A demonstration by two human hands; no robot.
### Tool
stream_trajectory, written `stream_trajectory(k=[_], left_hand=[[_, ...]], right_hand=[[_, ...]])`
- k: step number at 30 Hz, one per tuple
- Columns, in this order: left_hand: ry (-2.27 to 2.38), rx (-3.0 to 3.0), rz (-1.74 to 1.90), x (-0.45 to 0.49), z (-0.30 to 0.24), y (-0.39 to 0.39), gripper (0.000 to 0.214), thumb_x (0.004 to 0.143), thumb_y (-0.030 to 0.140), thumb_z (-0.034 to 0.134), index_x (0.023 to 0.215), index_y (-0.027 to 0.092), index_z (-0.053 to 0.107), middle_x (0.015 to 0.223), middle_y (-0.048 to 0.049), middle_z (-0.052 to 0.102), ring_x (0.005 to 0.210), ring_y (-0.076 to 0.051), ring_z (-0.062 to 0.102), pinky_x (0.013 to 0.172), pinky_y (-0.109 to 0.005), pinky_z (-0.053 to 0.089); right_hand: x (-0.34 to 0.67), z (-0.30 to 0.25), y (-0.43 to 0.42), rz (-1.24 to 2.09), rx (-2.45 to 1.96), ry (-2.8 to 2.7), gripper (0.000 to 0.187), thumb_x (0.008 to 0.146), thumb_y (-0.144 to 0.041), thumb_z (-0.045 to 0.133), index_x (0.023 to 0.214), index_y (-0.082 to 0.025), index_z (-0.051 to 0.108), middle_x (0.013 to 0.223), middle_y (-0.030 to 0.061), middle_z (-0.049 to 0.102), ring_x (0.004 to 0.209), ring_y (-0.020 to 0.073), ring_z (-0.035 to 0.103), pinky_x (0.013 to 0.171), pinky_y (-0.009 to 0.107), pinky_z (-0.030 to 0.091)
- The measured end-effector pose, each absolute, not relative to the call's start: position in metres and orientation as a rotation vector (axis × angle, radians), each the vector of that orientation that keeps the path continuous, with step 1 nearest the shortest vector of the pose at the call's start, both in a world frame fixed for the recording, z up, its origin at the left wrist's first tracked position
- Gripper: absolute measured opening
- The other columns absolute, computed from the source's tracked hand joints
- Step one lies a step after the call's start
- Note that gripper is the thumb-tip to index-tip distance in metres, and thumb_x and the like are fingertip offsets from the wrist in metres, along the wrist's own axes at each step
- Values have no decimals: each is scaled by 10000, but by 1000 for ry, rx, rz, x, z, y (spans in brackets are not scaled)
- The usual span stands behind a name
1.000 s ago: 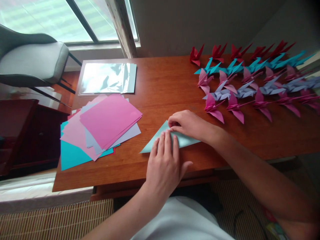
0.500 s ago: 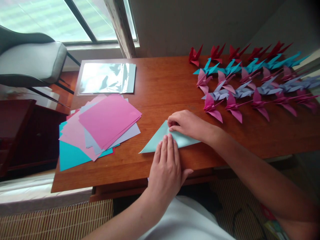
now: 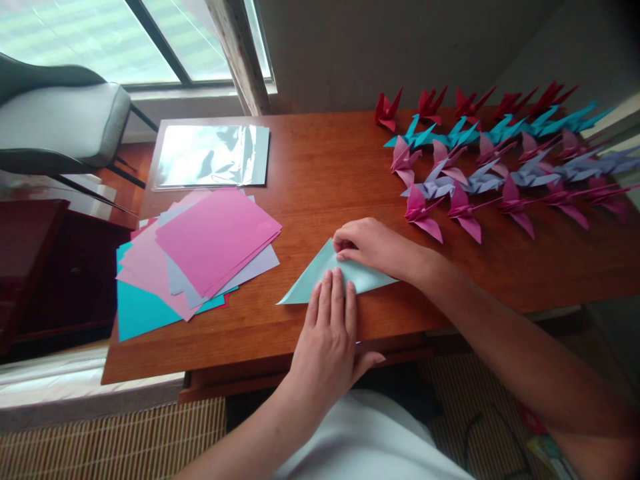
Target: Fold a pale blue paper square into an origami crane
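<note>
A light mint-green sheet of origami paper (image 3: 307, 273), folded into a triangle, lies on the table in front of me with its long edge toward me. My left hand (image 3: 327, 333) is flat and open, its fingertips pressing the paper's lower middle and its thumb held out to the side. Across the right half of the triangle reaches my right hand (image 3: 370, 247). Its fingers are curled closed on the paper near the top corner. Part of the paper's right side is covered by this hand.
Left of my hands is a fanned stack of coloured paper (image 3: 220, 240), pink on top. Behind it lies a clear plastic packet of paper (image 3: 210, 157). Rows of folded paper cranes (image 3: 465, 207) fill the right of the wooden table (image 3: 310, 160). A chair (image 3: 65, 120) stands beyond the left edge.
My left hand has slid very slightly down and left on the paper. My right hand stays at the top corner, and the whole view has shifted a little.
</note>
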State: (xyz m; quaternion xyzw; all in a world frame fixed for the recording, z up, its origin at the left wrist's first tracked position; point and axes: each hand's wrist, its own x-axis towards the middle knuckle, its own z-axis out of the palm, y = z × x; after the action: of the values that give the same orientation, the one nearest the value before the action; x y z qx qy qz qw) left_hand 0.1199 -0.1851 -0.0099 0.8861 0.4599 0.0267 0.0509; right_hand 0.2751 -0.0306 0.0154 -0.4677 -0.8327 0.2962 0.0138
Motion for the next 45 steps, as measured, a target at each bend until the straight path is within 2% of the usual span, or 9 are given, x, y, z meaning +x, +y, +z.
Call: stream_trajectory(k=[8, 13, 15, 23, 27, 29, 36, 42, 45], left_hand=[[1374, 2661, 84, 119, -7, -184, 1143, 806, 790, 550, 1580, 20, 209, 1632, -345, 151, 1531, -473, 123, 1221, -582, 211], [1358, 2611, 88, 120, -5, -184, 1080, 791, 778, 588, 1607, 183, 204, 1662, -287, 124, 1530, -487, 105, 1205, -615, 219], [1367, 2590, 100, 122, -4, -184, 1077, 776, 778, 605, 1605, 213, 215, 1665, -284, 112, 1527, -497, 97, 1200, -626, 223], [1373, 2592, 76, 125, -3, -184, 1121, 722, 769, 676, 1596, 214, 246, 1663, -285, 125, 1522, -512, 91, 1192, -647, 225], [1363, 2600, 94, 124, -5, -184, 1121, 732, 753, 681, 1599, 202, 233, 1655, -308, 119, 1519, -516, 87, 1193, -649, 213], [1362, 2598, 106, 124, -6, -185, 1122, 743, 748, 673, 1605, 197, 212, 1654, -314, 110, 1519, -514, 90, 1191, -649, 215], [1352, 2598, 125, 124, -7, -185, 1113, 771, 719, 668, 1613, 184, 175, 1659, -315, 57, 1516, -515, 102, 1195, -643, 204], [1377, 2593, 109, 122, -8, -184, 1083, 828, 722, 582, 1568, 11, 235, 1629, -360, 120, 1529, -483, 78, 1218, -615, 189], [1377, 2608, 92, 123, -8, -185, 1068, 834, 695, 597, 1563, 1, 241, 1625, -363, 130, 1527, -484, 87, 1218, -617, 192]], right_hand=[[277, 11, -31, 893, -1418, -2588, 13, 852, -171, 721, 857, -171, 733, 850, 33, 728, 780, 154, 619, 691, 255, 380], [278, 11, -32, 894, -1411, -2577, 16, 857, -162, 717, 847, -172, 725, 840, 28, 723, 763, 147, 610, 687, 254, 379], [278, 11, -32, 901, -1416, -2572, 16, 858, -161, 717, 846, -169, 723, 838, 30, 722, 763, 149, 608, 685, 257, 377], [280, 14, -39, 896, -1350, -2533, 29, 869, -128, 691, 867, -157, 691, 849, 32, 691, 775, 152, 601, 720, 263, 413], [291, 14, -67, 739, -1337, -2437, 57, 921, -149, 635, 967, -165, 664, 986, 67, 673, 898, 191, 630, 808, 302, 469], [300, 12, -87, 605, -1362, -2319, 55, 943, -163, 601, 969, -182, 645, 977, 70, 669, 958, 218, 626, 880, 342, 480], [316, -6, -141, 392, -1492, -2030, 131, 927, -189, 606, 1053, -206, 638, 1012, 78, 664, 964, 245, 603, 901, 398, 497], [303, -11, -150, 299, -1602, -2021, 240, 903, -237, 620, 1139, -192, 629, 1083, 111, 641, 1014, 280, 573, 933, 432, 486], [298, -12, -152, 235, -1667, -2048, 344, 900, -255, 615, 1236, -183, 607, 1148, 140, 631, 1055, 310, 561, 934, 468, 479]])
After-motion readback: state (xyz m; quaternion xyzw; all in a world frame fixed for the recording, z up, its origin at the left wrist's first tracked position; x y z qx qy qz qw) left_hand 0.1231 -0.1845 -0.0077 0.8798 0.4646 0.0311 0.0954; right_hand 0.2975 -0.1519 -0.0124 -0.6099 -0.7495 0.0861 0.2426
